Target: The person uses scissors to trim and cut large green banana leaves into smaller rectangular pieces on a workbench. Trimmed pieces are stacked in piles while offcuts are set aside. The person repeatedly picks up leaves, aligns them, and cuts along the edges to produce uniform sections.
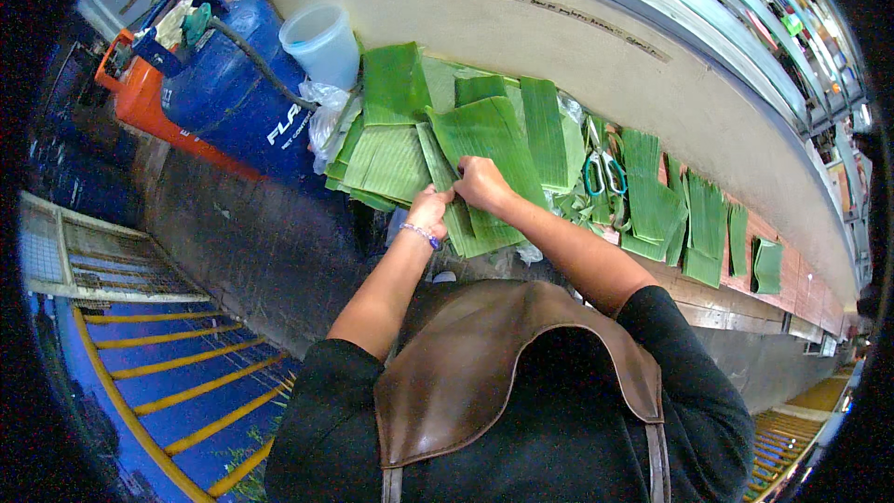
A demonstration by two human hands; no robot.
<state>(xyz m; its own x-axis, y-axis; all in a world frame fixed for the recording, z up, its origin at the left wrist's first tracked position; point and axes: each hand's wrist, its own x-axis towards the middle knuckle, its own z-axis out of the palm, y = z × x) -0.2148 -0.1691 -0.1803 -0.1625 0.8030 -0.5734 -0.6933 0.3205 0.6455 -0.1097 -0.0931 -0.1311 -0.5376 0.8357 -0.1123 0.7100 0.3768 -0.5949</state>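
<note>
closest in, a brown apron (pixel 475 368) with a shiny, leather-like face covers the chest of the person's black shirt (pixel 326 401), and both bare forearms reach forward from its short sleeves. a beaded bracelet (pixel 421 234) circles the left wrist. the left hand (pixel 428 212) is drawn in narrow, its fingers pinching the lower edge of a broad green leaf piece (pixel 489 135); the right hand (pixel 480 184), curled and touching the left, grips the same piece a little higher up. that leaf piece is tilted over a leaf pile (pixel 386 160) directly in front of the person, where paler undersides and darker green faces overlap. right of the pile, a pair of scissors (pixel 605 175) with blue-rimmed handles lies among leaf scraps, and past them more leaf stacks (pixel 705 228) run along a reddish-brown bench (pixel 787 265). to the pile's left are a crumpled clear plastic bag (pixel 323 121) and, behind it, a translucent bucket (pixel 323 48). farther left a blue gas cylinder (pixel 237 98) with a dark hose stands before an orange cylinder (pixel 149 107). a cream wall (pixel 447 5) rises behind the bench, and yellow railings (pixel 177 401) show at the lower left.
</note>
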